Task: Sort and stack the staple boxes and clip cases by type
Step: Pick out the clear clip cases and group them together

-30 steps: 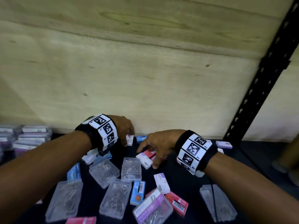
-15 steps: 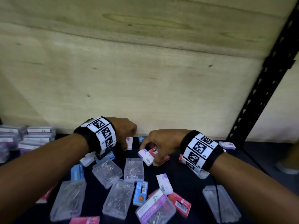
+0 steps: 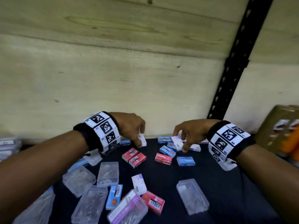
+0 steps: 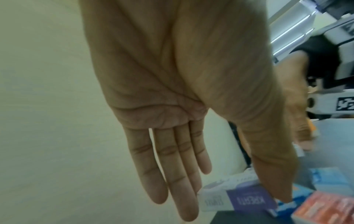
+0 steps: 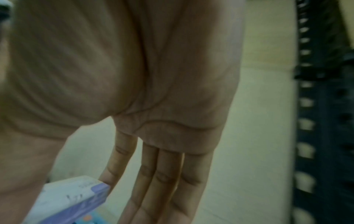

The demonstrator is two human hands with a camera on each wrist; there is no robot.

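Small staple boxes in red, blue and white-purple lie scattered on the dark table (image 3: pixel 210 183), among clear clip cases. My left hand (image 3: pixel 140 139) pinches a white-purple staple box (image 3: pixel 143 140) near the back edge; in the left wrist view the thumb (image 4: pixel 272 174) and fingers (image 4: pixel 180 189) hold that box (image 4: pixel 239 198). My right hand (image 3: pixel 181 143) pinches another white-purple box (image 3: pixel 176 142) above several blue boxes (image 3: pixel 167 151); the right wrist view shows this box (image 5: pixel 67 198) against the index finger (image 5: pixel 114 169).
Two red boxes (image 3: pixel 134 156) lie between my hands, with another red box (image 3: pixel 163 158) and a blue box (image 3: pixel 185 160) nearby. Clear clip cases (image 3: pixel 108 173) (image 3: pixel 191 195) and a purple-labelled case (image 3: pixel 127 209) lie in front. Stacked cases (image 3: pixel 8 147) stand far left, a cardboard box (image 3: pixel 278 131) right, a wooden wall (image 3: pixel 113 70) behind.
My right hand has carried its white-purple box away from the red boxes to above the blue ones. My left hand keeps its box near the back edge. The head view has shifted.
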